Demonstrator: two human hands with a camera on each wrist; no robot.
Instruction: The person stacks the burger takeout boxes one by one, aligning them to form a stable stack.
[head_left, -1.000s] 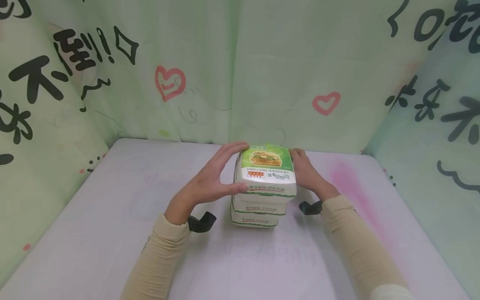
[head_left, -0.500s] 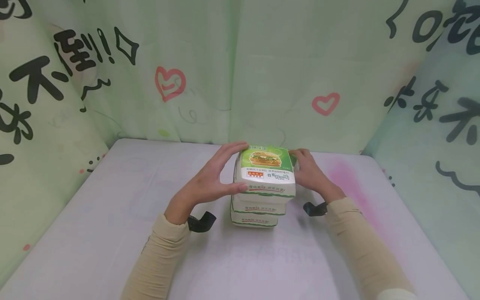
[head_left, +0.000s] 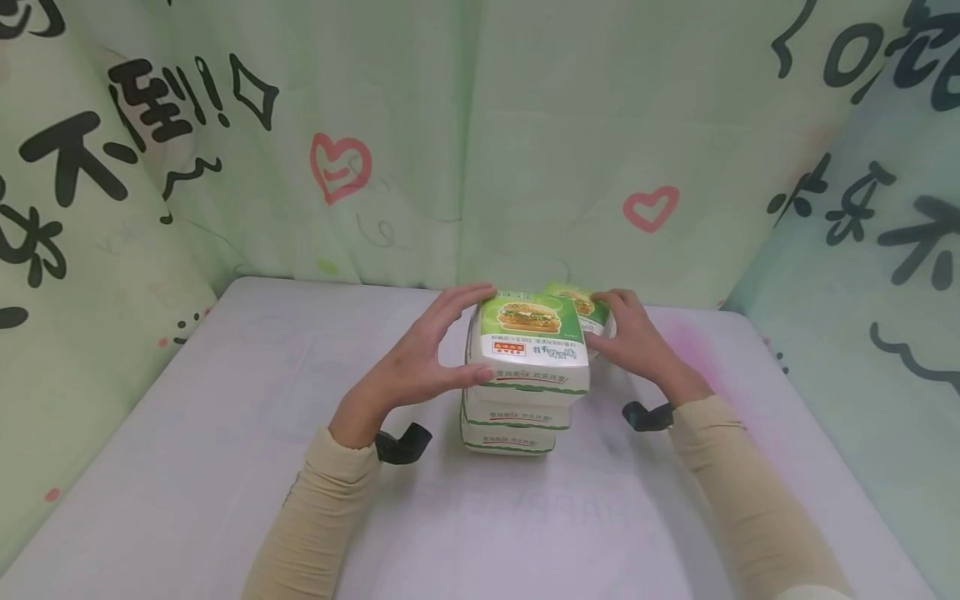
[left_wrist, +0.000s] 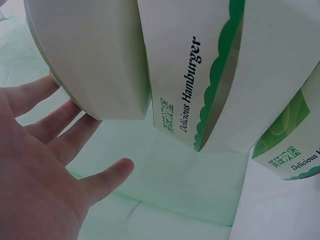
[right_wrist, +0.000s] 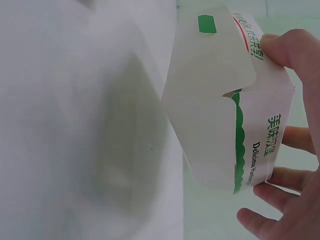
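Note:
Three hamburger boxes are stacked on the table: a top box [head_left: 532, 333] with a green lid and burger picture, a middle box [head_left: 521, 415] and a bottom box [head_left: 510, 440]. The top one sits slightly askew. My left hand [head_left: 416, 358] spans its left side, thumb at the front and fingers toward the back; in the left wrist view, fingertips touch the box's edge. Behind the stack on the right, my right hand [head_left: 637, 342] grips another hamburger box [head_left: 592, 310], partly hidden by the top box. The right wrist view shows this closed box [right_wrist: 215, 85] tilted above its shadow.
A white table [head_left: 247, 400] extends around the stack. Green fabric walls [head_left: 540, 125] with black lettering and red hearts enclose its back and sides. Black wrist straps [head_left: 403, 443] project below each hand.
My right hand has moved to the right, bringing the fourth box out from behind the stack into view. The left hand and the three stacked boxes have stayed almost still.

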